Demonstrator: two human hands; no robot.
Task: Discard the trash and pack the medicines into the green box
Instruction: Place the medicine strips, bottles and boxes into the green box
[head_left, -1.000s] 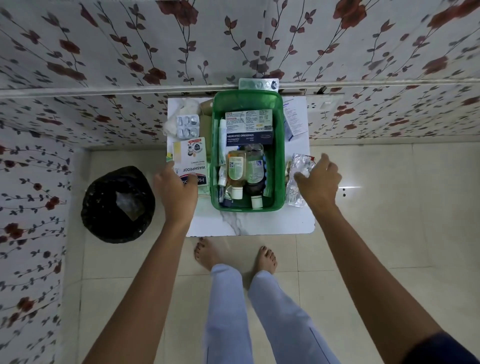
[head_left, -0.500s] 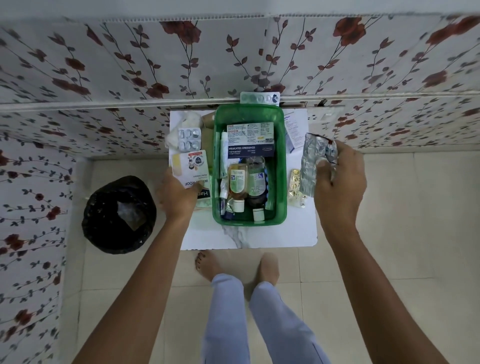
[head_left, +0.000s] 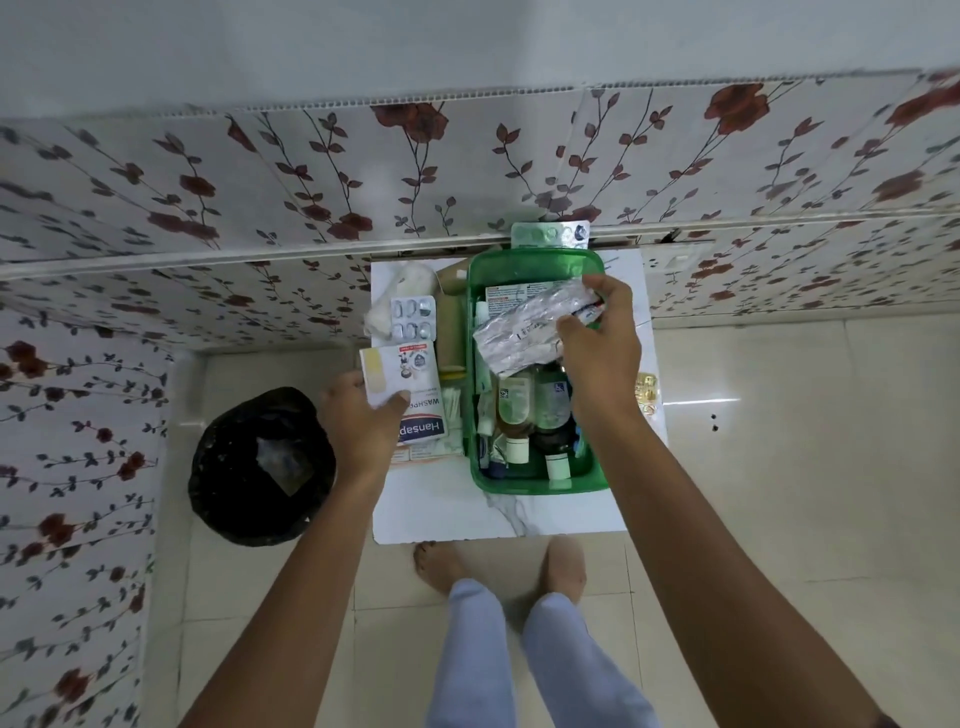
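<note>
The green box (head_left: 535, 482) stands on a small white table (head_left: 498, 514), holding bottles, tubes and a carton. My right hand (head_left: 597, 338) grips several silver blister strips (head_left: 524, 332) and holds them over the middle of the box. My left hand (head_left: 358, 421) grips the near end of a white plaster box (head_left: 405, 384) lying just left of the green box. A silver pill strip (head_left: 413, 316) and a white gauze wad (head_left: 400, 296) lie at the table's back left. A gold blister strip (head_left: 645, 392) lies at the right edge.
A black-lined trash bin (head_left: 262, 467) stands on the floor left of the table, with a scrap inside. A green-and-silver blister pack (head_left: 550, 235) leans on the wall ledge behind the box. My bare feet are under the table's near edge.
My right hand lifted the silver blister strips from the table's right side and carried them left over the green box. My left hand closed on the plaster box.
</note>
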